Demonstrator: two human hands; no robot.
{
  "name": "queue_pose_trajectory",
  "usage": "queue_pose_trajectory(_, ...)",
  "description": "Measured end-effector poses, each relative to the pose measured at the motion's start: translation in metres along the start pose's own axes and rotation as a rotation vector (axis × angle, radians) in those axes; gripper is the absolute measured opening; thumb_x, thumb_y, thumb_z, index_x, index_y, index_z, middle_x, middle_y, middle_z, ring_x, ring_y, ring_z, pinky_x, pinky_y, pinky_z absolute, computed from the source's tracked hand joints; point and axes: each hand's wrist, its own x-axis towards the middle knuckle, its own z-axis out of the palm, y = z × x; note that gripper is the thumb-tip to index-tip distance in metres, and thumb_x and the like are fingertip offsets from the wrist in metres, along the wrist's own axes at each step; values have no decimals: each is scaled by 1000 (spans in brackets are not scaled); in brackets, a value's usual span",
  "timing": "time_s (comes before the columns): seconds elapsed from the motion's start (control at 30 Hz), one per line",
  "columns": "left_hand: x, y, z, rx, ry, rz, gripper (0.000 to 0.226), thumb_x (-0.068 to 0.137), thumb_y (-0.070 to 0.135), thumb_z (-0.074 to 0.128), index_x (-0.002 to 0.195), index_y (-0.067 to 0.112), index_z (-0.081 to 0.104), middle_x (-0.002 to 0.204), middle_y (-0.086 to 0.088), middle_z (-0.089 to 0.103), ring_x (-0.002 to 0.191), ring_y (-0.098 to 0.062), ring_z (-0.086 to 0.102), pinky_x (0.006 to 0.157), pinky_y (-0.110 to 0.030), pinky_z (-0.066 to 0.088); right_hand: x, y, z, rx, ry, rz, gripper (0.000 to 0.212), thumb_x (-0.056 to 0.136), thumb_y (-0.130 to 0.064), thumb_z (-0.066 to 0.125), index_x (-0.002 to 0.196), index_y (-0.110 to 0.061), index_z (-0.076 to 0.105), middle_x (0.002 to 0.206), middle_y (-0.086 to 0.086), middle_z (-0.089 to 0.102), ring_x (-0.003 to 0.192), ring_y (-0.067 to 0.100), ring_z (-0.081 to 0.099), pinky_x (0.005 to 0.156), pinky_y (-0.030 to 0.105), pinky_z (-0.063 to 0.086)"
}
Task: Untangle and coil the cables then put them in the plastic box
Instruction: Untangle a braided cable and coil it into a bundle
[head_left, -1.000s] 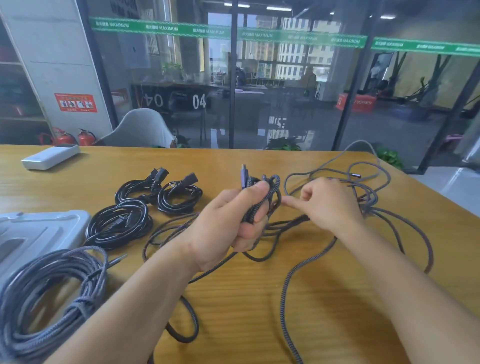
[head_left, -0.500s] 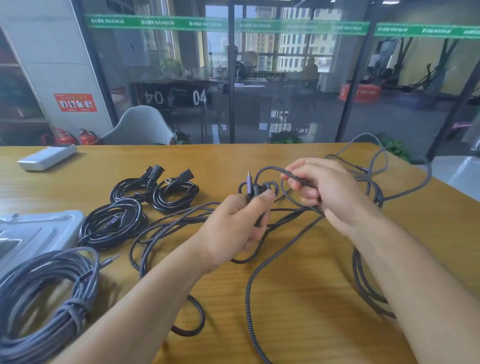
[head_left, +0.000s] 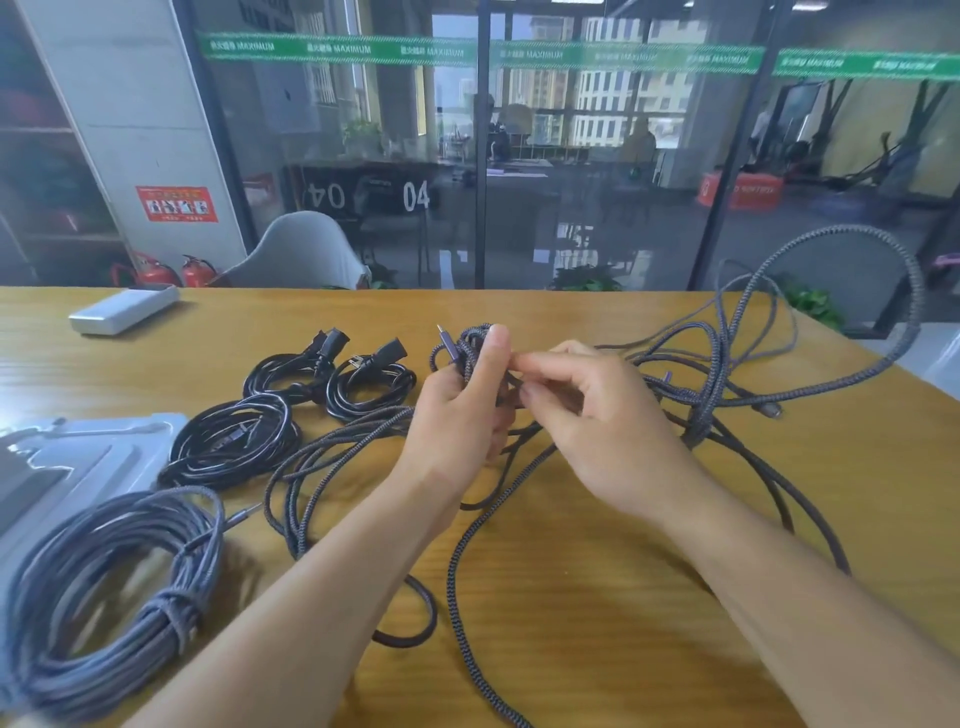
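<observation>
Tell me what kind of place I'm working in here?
Most likely an office: a wooden table faces a glass partition numbered 04, with desks beyond it, and fire extinguishers by the wall.

The surface (head_left: 597, 597) is honey-yellow wood with a fine grain. The tangled cable (head_left: 711, 395) is braided in a dark grey and black weave. The three coiled cords (head_left: 234, 447) are glossy black. The big bundled cable (head_left: 104, 597) is bluish grey. The plastic box (head_left: 88, 457) is pale translucent grey. The small slab (head_left: 122, 309) is white.
</observation>
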Motion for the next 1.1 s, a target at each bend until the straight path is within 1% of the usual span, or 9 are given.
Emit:
queue_pose_trajectory(0.13, 4, -1, -9, 18, 50, 41, 54, 104, 48, 57, 59, 25, 38, 54, 6, 28, 54, -18, 20, 57, -40, 17, -1, -2, 0, 144, -10, 31, 33, 99, -7, 68, 128, -22, 74, 111, -7, 75, 108, 2, 70, 100, 24, 55)
queue_pose_trajectory(0.33, 11, -5, -18, 120, 71, 102, 46, 106, 34, 56, 72, 6, 44, 60, -5, 33, 55, -21, 24, 54, -36, 22, 4, 4, -26, 326, -169, 160, 29, 100, -2, 65, 123, -20, 71, 111, -1, 78, 104, 13, 76, 95, 27, 58)
queue_pose_trajectory(0.4, 12, -4, -17, 121, 87, 115, 41, 106, 30, 57, 88, -7, 58, 68, -11, 36, 57, -23, 26, 53, -36, 24, 5, 9, -34, 214, -217, 178, 22, 103, -8, 62, 121, -19, 71, 108, -3, 79, 99, 11, 76, 91, 26, 59)
queue_pose_trajectory(0.47, 12, -4, -16, 113, 90, 112, 32, 105, 27, 58, 101, -3, 68, 71, -11, 38, 55, -20, 28, 51, -33, 26, 5, 15, -36, 74, -261, 163, 20, 106, -12, 59, 120, -19, 69, 105, -5, 79, 92, 11, 77, 83, 31, 61)
queue_pose_trajectory(0.6, 11, -2, -18, 88, 77, 108, 30, 106, 26, 56, 83, 10, 63, 68, -9, 39, 55, -19, 27, 53, -35, 25, 7, 25, -35, 12, -305, 82, 20, 107, -17, 55, 122, -18, 68, 101, -8, 77, 84, 13, 75, 72, 28, 60)
queue_pose_trajectory(0.7, 9, 2, -17, 62, 83, 152, 31, 107, 26, 55, 80, 14, 62, 69, -11, 35, 58, -24, 23, 56, -42, 20, 7, 33, -36, -139, -336, -10, 25, 107, -35, 54, 101, -20, 73, 82, -9, 75, 72, 11, 71, 70, 26, 56)
queue_pose_trajectory(0.83, 10, 7, -20, 74, 121, 188, 31, 108, 26, 53, 81, 13, 61, 63, -5, 35, 56, -21, 26, 58, -46, 18, 12, 57, -37, -262, -204, -113, 47, 100, -62, 48, 75, -29, 69, 58, -6, 60, 51, 9, 51, 55, 23, 38)
queue_pose_trajectory(1.0, 10, 12, -31, 25, 178, 190, 38, 108, 26, 55, 70, 23, 59, 61, 1, 37, 53, -17, 27, 54, -38, 17, 22, 85, -42, -450, -91, -152, 44, 89, -65, 63, 65, -29, 56, 54, -8, 50, 57, 11, 47, 55, 21, 30)
queue_pose_trajectory(1.1, 10, 14, -34, 25, 211, 181, 36, 107, 25, 56, 71, 19, 56, 61, 2, 36, 53, -17, 26, 55, -42, 16, 26, 98, -44, -527, -42, -161, 30, 86, -59, 74, 78, -30, 68, 71, -15, 63, 71, 2, 57, 65, 22, 40)
